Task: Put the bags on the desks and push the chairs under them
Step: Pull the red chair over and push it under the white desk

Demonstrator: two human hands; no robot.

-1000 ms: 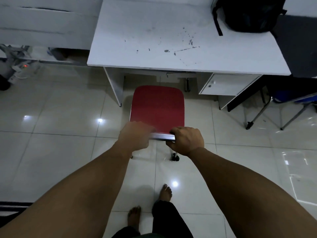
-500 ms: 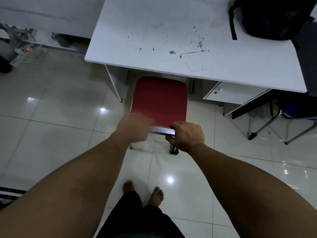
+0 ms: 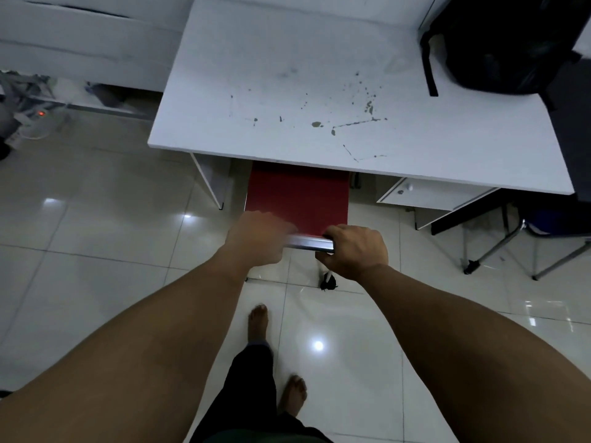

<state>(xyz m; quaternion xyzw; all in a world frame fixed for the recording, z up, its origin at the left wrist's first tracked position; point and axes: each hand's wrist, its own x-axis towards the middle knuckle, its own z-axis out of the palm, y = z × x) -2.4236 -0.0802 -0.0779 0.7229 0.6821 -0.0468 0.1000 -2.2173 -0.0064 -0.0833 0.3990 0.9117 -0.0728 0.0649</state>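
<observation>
A glossy pale tiled floor [image 3: 96, 251] runs under a white tabletop [image 3: 287, 91] marked with dark flecks and scratches. A black bag [image 3: 499, 43] sits on the tabletop's far right corner, one strap hanging toward the near edge. Below the right side of the tabletop is a white drawer unit [image 3: 425, 195] with a small knob.

The red chair [image 3: 299, 199] stands in the kneehole, the front of its seat hidden beneath the tabletop's near edge, the rest out over the floor. Its metal back bar [image 3: 308, 243] is held at both ends. The right hand [image 3: 355, 251] grips the bar's right end, fingers curled round it from above. The left hand [image 3: 256, 239] is blurred over the left end, so I cannot tell how its fingers lie. One black chair foot [image 3: 327, 282] shows on the tiles just below the right hand.

To the right, part of another chair's metal legs [image 3: 499, 247] stands beside the drawer unit. At far left, cables and a power strip [image 3: 35, 115] with a red light lie on the floor. Two bare feet stand on the tiles behind the chair.
</observation>
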